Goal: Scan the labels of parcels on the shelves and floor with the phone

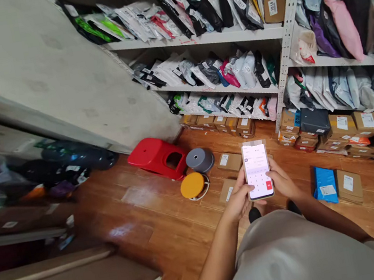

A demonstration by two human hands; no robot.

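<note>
Both my hands hold a smartphone (257, 171) upright in front of my body, its lit screen facing me. A number keypad with a red key at the lower right shows on the screen; the small text is too fine to read. My left hand (240, 198) wraps the phone's left edge, with the thumb over the lower left of the screen. On the other side, my right hand (283, 181) grips the right edge, its thumb at the keypad's right column. The fingers behind the phone are mostly hidden.
Ahead, a white metal shelf (198, 37) carries several rows of labelled parcels. A red stool (150, 155), a grey stool (200, 159) and a yellow stool (192, 185) stand left of my feet. Cardboard boxes (230, 161) and a blue parcel (324, 184) lie on the wooden floor.
</note>
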